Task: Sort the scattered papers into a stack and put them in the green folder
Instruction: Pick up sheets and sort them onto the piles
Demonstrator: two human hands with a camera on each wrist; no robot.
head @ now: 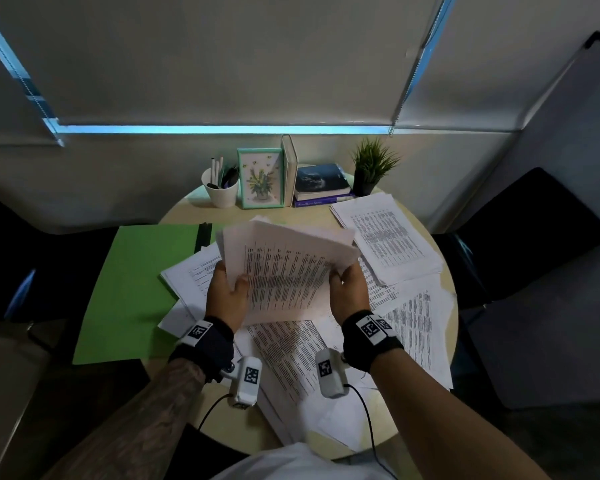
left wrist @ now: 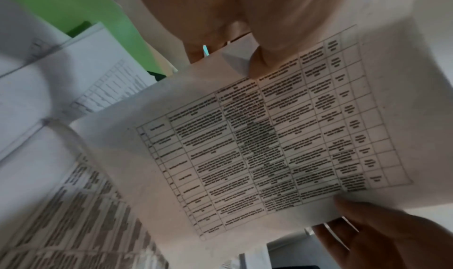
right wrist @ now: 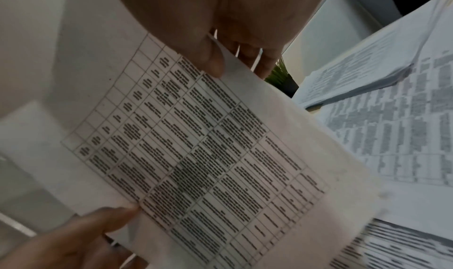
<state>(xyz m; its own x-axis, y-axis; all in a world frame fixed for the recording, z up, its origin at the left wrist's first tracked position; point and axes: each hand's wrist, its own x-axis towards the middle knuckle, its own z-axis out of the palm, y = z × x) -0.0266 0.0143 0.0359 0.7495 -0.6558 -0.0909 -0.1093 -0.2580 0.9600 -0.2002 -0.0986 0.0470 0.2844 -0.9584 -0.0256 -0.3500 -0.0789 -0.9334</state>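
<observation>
Above the middle of the round table [head: 184, 211], a fanned bundle of printed sheets [head: 288, 268] is held off the surface by both hands: the left hand [head: 227, 294] pinches its left edge with the thumb laid over the top sheet, and the right hand [head: 349, 292] is curled round the right edge in the same way. Since the far edges are splayed and uneven, the step in hand appears to be squaring the bundle, and this is probably best done with the grip loosened slightly so that the sheets can be tapped on edge and allowed to slide level, while enough pinch is kept that none escapes. More loose papers [head: 409, 327] lie spread beneath and to the right, and a thicker pile [head: 388, 237] sits at the far right, so much is judged to remain for gathering. The green folder [head: 136, 289] lies flat on the left of the table, partly under some sheets. Only from the head view can the folder's whole extent, the pen cup [head: 220, 192], the books [head: 321, 183] and the potted plant [head: 373, 168] be made out. Only from the wrist views is the ruled table printed on the top sheet seen, and each thumb's place on it.
</observation>
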